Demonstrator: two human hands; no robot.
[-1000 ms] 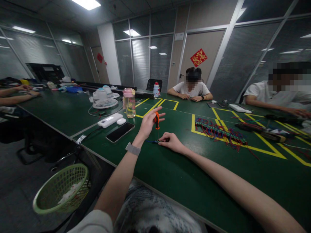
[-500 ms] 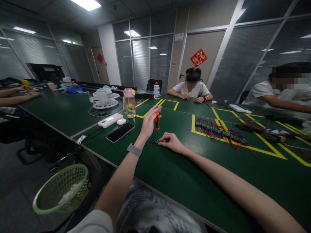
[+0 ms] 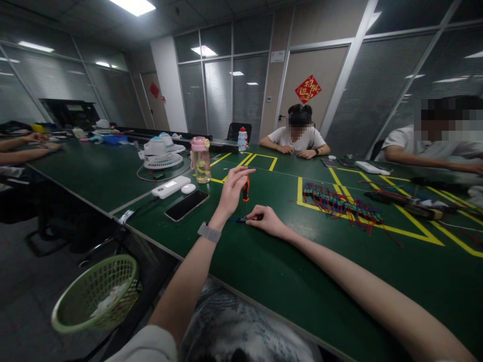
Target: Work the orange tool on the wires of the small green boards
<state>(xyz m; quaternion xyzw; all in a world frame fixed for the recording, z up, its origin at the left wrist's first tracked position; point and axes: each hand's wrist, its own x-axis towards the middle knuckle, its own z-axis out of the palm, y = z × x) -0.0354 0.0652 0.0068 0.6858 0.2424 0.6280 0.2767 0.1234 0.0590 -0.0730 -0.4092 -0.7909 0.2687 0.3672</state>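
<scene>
An orange and black screwdriver (image 3: 246, 189) stands nearly upright, its thin shaft pointing down at a small green circuit board (image 3: 242, 219) on the table. My left hand (image 3: 231, 192) has its thumb and fingers about the screwdriver's handle, the fingers fairly straight and partly covering it. With pinched fingertips, my right hand (image 3: 265, 221) holds the board against the tabletop. Dark blue wire shows at the board's left side. The screwdriver's tip and much of the board are too small or covered to make out.
Left of my hands lie a phone (image 3: 187, 205), a white power bank (image 3: 171, 187) and a round white case (image 3: 188, 188); a bottle (image 3: 201, 160) stands behind. To the right is a row of wired boards (image 3: 343, 203). A green basket (image 3: 94, 294) sits below the table's edge. Co-workers sit around.
My left fingers have shifted slightly around the screwdriver handle, now reaching further right over its top. The handle leans a little less to the left. My right hand stays on the board.
</scene>
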